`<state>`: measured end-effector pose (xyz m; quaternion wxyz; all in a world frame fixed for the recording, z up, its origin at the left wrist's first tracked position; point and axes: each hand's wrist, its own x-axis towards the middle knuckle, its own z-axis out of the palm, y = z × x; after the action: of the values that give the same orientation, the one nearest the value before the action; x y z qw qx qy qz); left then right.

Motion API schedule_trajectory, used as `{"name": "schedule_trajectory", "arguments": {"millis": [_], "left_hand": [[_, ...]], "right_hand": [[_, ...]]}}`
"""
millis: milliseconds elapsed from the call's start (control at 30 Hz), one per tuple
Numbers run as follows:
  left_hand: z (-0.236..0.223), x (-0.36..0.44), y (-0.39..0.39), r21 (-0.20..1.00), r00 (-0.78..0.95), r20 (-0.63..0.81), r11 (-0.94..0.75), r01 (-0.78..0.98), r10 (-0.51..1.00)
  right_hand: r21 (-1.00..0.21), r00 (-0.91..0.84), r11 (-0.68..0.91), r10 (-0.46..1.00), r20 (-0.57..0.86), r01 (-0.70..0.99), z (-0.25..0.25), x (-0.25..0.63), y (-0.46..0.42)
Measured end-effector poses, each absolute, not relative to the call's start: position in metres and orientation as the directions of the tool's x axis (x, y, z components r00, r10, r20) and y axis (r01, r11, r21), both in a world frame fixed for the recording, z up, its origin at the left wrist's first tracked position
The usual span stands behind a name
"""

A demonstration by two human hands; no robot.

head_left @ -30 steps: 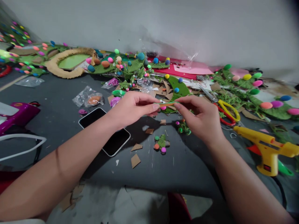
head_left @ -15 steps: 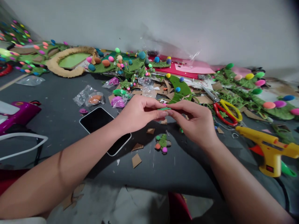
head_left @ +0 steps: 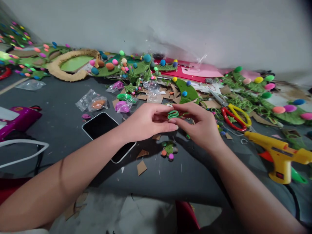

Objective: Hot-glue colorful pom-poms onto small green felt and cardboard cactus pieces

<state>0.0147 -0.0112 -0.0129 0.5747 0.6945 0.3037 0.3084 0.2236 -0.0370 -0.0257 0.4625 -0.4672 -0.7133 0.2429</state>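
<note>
Between my hands is a green strip folded back and forth in a zigzag; it looks like soft modelling clay. My right hand pinches its right side between thumb and fingers. The fingers of my left hand curl behind and under the strip, while the left thumb lies in front, a little below it. On the table below the hands sits a small green leaf piece with coloured balls round its edge. A black-screened phone lies partly under my left forearm.
Bagged clay lumps, among them a purple one and an orange one, lie left of my hands. Scissors and a yellow glue gun are at right. Cardboard scraps lie in front; a wreath ring stands behind.
The green strip has turned so its folded loops now face me, where before only a thin edge showed. My left thumb has moved down off it, and the hands have opened slightly around it.
</note>
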Motion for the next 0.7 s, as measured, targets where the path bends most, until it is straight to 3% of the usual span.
{"name": "schedule_trajectory", "arguments": {"millis": [300, 433, 567, 700], "left_hand": [[-0.01, 0.015, -0.011, 0.968, 0.476, 0.008, -0.127, 0.217, 0.879], [-0.01, 0.012, -0.009, 0.983, 0.511, -0.016, -0.08, 0.165, 0.859], [-0.009, 0.014, -0.01, 0.998, 0.579, 0.009, -0.039, 0.04, 0.815], [-0.01, 0.017, -0.012, 0.991, 0.577, 0.024, -0.096, 0.094, 0.817]], "right_hand": [[-0.772, -0.001, 0.387, 0.894, 0.448, 0.505, -0.023, 0.222, -0.037], [-0.767, 0.11, 0.354, 0.871, 0.478, 0.535, -0.025, 0.24, -0.027], [-0.792, 0.012, 0.376, 0.901, 0.435, 0.481, -0.024, 0.233, -0.03], [-0.805, -0.082, 0.41, 0.905, 0.417, 0.43, -0.024, 0.21, -0.042]]}}
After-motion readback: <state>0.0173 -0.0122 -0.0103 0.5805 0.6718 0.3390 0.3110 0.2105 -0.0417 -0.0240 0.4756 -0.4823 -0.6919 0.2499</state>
